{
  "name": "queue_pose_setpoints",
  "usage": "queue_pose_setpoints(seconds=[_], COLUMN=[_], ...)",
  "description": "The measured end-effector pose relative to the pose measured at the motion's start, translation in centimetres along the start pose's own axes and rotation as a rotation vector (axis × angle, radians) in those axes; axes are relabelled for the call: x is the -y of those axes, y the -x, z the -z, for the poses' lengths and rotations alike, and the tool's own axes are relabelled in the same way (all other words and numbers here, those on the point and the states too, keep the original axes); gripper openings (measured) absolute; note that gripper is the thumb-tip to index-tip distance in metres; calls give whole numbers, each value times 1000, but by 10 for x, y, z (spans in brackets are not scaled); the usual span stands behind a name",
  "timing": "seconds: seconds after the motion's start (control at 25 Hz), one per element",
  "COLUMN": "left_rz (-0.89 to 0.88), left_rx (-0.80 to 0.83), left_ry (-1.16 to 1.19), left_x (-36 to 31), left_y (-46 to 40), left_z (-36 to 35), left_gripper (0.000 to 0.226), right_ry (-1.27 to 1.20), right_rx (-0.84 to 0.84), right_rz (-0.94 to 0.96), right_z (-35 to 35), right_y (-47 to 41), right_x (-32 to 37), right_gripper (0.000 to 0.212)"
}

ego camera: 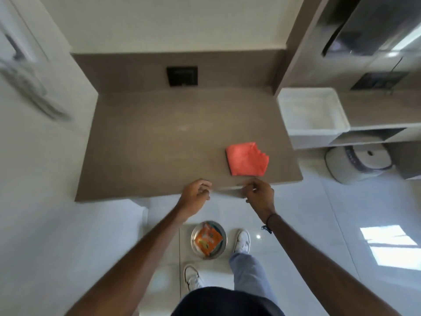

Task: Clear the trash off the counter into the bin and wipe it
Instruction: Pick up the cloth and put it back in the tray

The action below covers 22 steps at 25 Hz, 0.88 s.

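A brown counter [159, 137] lies ahead of me. On its right part rests a folded red cloth [247, 158]. My left hand [196, 193] and my right hand [260, 194] meet at the counter's front edge. Between them is a thin, flat, pale piece of trash [230, 188], blurred, with the fingers of each hand pinched on one end. Down on the floor between my feet stands a round metal bin [196, 247] with an orange packet [207, 239] inside it.
A white tub [312, 110] stands just right of the counter. Low on the floor at the right is a round white appliance [357, 163]. A dark socket plate [182, 76] is set in the back wall. My white shoes flank the bin.
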<state>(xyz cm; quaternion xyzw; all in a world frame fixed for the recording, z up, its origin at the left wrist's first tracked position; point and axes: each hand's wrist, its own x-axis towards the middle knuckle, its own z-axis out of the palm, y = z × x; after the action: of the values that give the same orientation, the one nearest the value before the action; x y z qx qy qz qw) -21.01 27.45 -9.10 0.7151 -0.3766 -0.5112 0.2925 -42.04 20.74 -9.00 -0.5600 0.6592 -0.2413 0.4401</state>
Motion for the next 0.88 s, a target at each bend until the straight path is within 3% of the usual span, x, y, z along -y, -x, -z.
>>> queue_pose_setpoints(seconds=[0.08,0.12,0.2,0.28,0.44,0.6,0.88], left_rz=[-27,-34,-28,-16,-39,-74,-82], left_rx=[-39,-51,-53,-54,-93,-53,122], left_ry=[-1,-11,-50,-64,-107,-48,12], left_x=[-22,-29,-43,-74,-109,-160,-280], left_y=[-28,-50,-84,-96,-141,-204,-303], left_z=[-5,-12,-27,-43,-75,-112,-197], left_gripper=[26,27,32,38,46,51,61], right_ry=[63,66,121,230,200,100,133], right_rx=[-159,-193,-149,-29,158,116,-130], right_rz=[54,25,-63,-142,-191,-214,-202], right_z=[15,22,29,30,39,88,191], right_y=[-20,-34,-65,-97,-154,-224,-360], right_x=[20,26,30,27,19,20,33], right_gripper=[13,20,60,82,58,46,40])
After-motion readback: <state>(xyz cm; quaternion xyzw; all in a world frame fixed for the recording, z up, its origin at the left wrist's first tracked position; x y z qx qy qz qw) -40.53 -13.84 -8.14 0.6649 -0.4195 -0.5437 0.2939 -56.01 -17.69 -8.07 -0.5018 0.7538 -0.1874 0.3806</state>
